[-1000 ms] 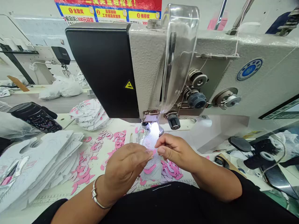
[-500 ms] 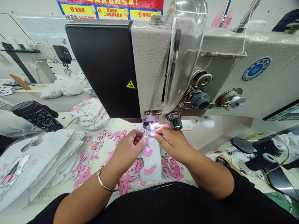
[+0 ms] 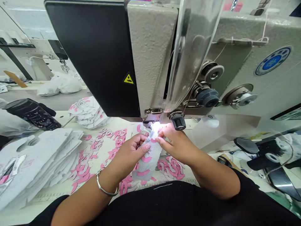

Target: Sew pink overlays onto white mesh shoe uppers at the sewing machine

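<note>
A white mesh fabric piece (image 3: 150, 158) with curved pink patches lies under the needle area of the sewing machine (image 3: 150, 56). My left hand (image 3: 133, 149) pinches its left edge between thumb and fingers, just in front of the presser foot (image 3: 147, 124). On the other side, my right hand (image 3: 174, 139) is closed at the fabric's right edge, fingertips by a pink patch (image 3: 154, 139) near the needle. The lamp's glare hides the needle tip. The fabric's near end hangs toward my body over loose pink pieces.
Loose curved pink pieces (image 3: 82, 168) cover the table around the fabric. Stacks of white cut panels (image 3: 47, 160) and a round pile (image 3: 88, 113) stand left, beside a black bottle (image 3: 33, 114). Black thread spools (image 3: 263, 164) lie at right.
The fabric has turned, its near end swinging left, and its left edge looks more folded up by my left hand. My view has moved closer to the machine head.
</note>
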Demonstrator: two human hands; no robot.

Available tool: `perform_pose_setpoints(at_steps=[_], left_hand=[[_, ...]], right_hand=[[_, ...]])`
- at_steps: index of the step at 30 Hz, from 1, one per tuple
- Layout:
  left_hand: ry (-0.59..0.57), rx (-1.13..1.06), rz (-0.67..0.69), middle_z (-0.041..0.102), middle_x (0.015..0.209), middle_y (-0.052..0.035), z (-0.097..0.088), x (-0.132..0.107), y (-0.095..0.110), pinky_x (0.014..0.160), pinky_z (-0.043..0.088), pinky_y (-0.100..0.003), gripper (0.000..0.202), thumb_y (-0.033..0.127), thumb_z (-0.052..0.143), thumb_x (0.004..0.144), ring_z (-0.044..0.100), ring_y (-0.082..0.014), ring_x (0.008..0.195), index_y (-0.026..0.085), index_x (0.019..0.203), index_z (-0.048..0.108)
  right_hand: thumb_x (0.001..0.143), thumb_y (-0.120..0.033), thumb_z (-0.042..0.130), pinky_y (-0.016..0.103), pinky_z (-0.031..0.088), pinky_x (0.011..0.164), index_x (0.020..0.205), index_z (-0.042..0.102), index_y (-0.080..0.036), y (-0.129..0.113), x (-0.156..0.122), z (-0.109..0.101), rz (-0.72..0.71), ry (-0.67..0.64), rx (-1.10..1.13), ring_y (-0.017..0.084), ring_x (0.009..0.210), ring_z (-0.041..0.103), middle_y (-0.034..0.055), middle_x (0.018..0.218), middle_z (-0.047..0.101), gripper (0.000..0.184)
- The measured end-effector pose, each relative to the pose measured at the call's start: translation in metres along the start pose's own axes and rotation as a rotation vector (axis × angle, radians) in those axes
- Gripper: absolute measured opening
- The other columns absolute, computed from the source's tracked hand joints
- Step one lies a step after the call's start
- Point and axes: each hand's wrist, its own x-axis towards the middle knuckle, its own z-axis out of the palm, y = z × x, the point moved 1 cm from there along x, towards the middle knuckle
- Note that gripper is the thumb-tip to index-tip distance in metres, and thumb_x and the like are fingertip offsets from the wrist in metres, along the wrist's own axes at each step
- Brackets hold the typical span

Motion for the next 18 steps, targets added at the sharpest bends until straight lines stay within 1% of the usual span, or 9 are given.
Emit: perform_pose_setpoints(at_steps=[3,9,14,18], left_hand=[[0.017,-0.081,-0.019,0.056,0.078,0.0021,0.003,0.0,-0.001,0.064,0.043,-0.026,0.023,0.042,0.064,0.084,0.052,-0.0125,0.068,0.022,0.096,0.063],[0.051,-0.154,-0.009,0.057,0.084,0.0006,0.009,0.003,0.0,0.064,0.042,-0.024,0.024,0.044,0.066,0.082,0.05,-0.0121,0.071,0.021,0.091,0.064],[0.117,-0.201,-0.015,0.052,0.073,0.003,0.014,0.007,-0.003,0.057,0.036,-0.022,0.03,0.048,0.069,0.08,0.043,-0.0101,0.063,0.019,0.084,0.062],[0.117,-0.256,-0.031,0.051,0.07,0.0041,0.017,0.008,-0.003,0.056,0.036,-0.022,0.031,0.047,0.071,0.077,0.043,-0.0099,0.061,0.019,0.082,0.059]], right_hand=[[0.092,-0.027,0.054,0.033,0.044,0.074,0.078,0.056,-0.02,-0.003,0.001,-0.001,0.02,-0.022,0.011,0.02,0.084,0.053,0.0046,0.089,0.054,0.015],[0.091,-0.024,0.055,0.033,0.043,0.078,0.074,0.055,-0.02,-0.006,0.005,0.0,0.036,-0.062,0.003,0.021,0.088,0.05,0.0036,0.084,0.051,0.017],[0.089,-0.022,0.057,0.034,0.044,0.078,0.077,0.056,-0.019,-0.005,0.005,0.003,0.048,-0.038,0.026,0.02,0.087,0.05,0.0045,0.088,0.051,0.012],[0.087,-0.021,0.059,0.036,0.045,0.079,0.076,0.056,-0.019,-0.001,0.005,0.004,0.017,-0.012,0.062,0.021,0.088,0.052,0.0053,0.09,0.054,0.011]])
